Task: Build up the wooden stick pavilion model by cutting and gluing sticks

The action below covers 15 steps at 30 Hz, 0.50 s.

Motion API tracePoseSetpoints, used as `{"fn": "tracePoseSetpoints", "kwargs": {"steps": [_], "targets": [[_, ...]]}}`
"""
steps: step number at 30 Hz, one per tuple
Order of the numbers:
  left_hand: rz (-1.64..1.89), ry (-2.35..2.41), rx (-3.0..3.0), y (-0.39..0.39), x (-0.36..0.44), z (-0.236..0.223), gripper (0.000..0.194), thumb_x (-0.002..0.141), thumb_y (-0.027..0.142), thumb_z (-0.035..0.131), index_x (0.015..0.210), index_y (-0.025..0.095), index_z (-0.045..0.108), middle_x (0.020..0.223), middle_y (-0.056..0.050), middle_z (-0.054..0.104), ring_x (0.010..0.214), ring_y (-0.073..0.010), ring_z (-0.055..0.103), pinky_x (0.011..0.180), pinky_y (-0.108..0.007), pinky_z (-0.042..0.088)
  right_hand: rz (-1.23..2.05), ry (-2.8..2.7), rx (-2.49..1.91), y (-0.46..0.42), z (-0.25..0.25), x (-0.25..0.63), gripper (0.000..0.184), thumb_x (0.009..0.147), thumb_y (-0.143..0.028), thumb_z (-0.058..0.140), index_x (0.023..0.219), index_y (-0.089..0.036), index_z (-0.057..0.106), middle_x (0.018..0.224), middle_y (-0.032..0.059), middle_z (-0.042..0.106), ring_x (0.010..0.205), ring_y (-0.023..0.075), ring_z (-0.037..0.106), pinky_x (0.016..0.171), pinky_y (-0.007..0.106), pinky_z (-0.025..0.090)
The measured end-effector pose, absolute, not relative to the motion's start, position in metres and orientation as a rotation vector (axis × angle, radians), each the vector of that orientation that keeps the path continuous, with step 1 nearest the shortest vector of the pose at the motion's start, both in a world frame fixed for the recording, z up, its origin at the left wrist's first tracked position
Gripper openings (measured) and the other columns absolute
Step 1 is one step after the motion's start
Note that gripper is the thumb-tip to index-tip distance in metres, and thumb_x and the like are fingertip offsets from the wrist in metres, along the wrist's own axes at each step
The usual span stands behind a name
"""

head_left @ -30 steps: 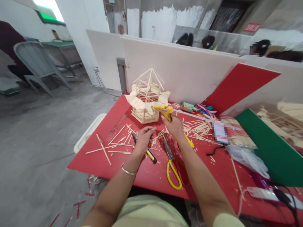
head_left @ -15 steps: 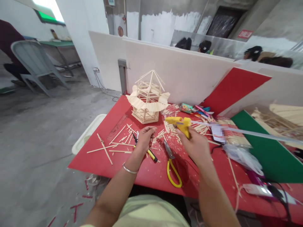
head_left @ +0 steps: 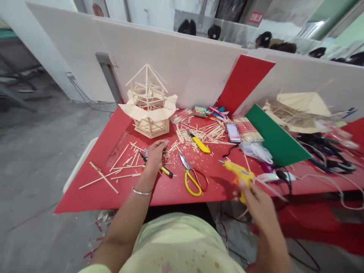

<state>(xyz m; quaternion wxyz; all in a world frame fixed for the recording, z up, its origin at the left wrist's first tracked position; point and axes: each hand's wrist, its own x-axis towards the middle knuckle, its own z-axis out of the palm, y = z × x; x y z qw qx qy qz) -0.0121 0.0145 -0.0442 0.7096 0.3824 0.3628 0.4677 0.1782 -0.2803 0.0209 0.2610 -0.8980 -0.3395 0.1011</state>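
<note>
My right hand is wrapped round the handle of a yellow hot glue gun, held near the table's front edge with its nozzle towards the left. The fingers of my left hand are drawn together just in front of a wooden-stick pavilion model; anything pinched in them is too small to make out. Black-and-yellow pliers lie partly under that hand. Between my hands rest scissors with yellow and red handles. A yellow utility knife lies farther back among loose wooden sticks.
Thin sticks lie scattered on the left of the red table. A phone, a plastic bag and a power strip sit at the right. A green board leans there. White panels stand behind the table.
My right hand has carried the glue gun from beside the model to the right and towards me, uncovering the utility knife. My view has turned right. My left hand stays in front of the model.
</note>
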Motion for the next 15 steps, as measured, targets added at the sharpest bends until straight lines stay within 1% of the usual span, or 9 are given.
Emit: {"fn": "tracePoseSetpoints", "kwargs": {"steps": [3, 6, 8, 10, 13, 15], "targets": [[0.997, 0.844, 0.928, 0.018, -0.01, -0.052, 0.032, 0.062, 0.036, 0.082, 0.082, 0.015, 0.068, 0.065, 0.002, 0.061, 0.045, -0.0059, 0.049, 0.041, -0.019, 0.034, 0.391, -0.881, -2.429, -0.245, -0.01, 0.194, 0.057, 0.088, -0.071, 0.029, 0.075, -0.03, 0.067, 0.071, 0.0092, 0.073, 0.069, 0.0289, 0.072, 0.061, 0.038, 0.052], [0.999, 0.888, 0.963, 0.019, -0.012, -0.05, 0.031, 0.061, 0.036, 0.082, 0.08, 0.015, 0.069, 0.062, 0.001, 0.061, 0.044, -0.007, 0.049, 0.042, -0.019, 0.035, 0.398, -0.951, -2.534, -0.233, -0.033, 0.212, 0.055, 0.087, -0.07, 0.034, 0.072, -0.03, 0.069, 0.072, 0.0102, 0.074, 0.073, 0.0305, 0.072, 0.063, 0.039, 0.051], [1.0, 0.92, 0.985, 0.018, -0.016, -0.044, 0.03, 0.061, 0.035, 0.082, 0.079, 0.015, 0.07, 0.06, 0.001, 0.061, 0.043, -0.0078, 0.049, 0.042, -0.02, 0.036, 0.317, -1.011, -2.594, -0.233, -0.039, 0.22, 0.054, 0.088, -0.069, 0.035, 0.075, -0.03, 0.07, 0.075, 0.012, 0.074, 0.076, 0.0317, 0.072, 0.064, 0.04, 0.05], [0.978, 0.961, 1.051, 0.02, -0.022, -0.038, 0.029, 0.063, 0.036, 0.081, 0.079, 0.015, 0.071, 0.057, 0.001, 0.06, 0.043, -0.0095, 0.05, 0.043, -0.021, 0.036, 0.151, -1.048, -2.643, -0.235, -0.038, 0.222, 0.053, 0.088, -0.067, 0.036, 0.08, -0.03, 0.073, 0.081, 0.0147, 0.074, 0.081, 0.0336, 0.072, 0.065, 0.041, 0.05], [0.946, 1.022, 1.259, 0.029, -0.035, -0.03, 0.022, 0.068, 0.036, 0.076, 0.076, 0.016, 0.072, 0.056, 0.0, 0.06, 0.047, -0.0123, 0.053, 0.047, -0.022, 0.037, -0.088, -1.081, -2.634, -0.229, -0.019, 0.216, 0.052, 0.088, -0.066, 0.037, 0.092, -0.031, 0.075, 0.093, 0.0168, 0.075, 0.09, 0.0356, 0.071, 0.068, 0.044, 0.05], [0.946, 1.086, 1.439, 0.041, -0.046, -0.028, 0.016, 0.07, 0.032, 0.073, 0.069, 0.017, 0.072, 0.056, 0.0, 0.06, 0.05, -0.0131, 0.054, 0.051, -0.023, 0.037, -0.086, -1.133, -2.556, -0.215, 0.002, 0.206, 0.05, 0.088, -0.066, 0.038, 0.101, -0.034, 0.074, 0.1, 0.0156, 0.075, 0.093, 0.0344, 0.07, 0.071, 0.044, 0.05]]}}
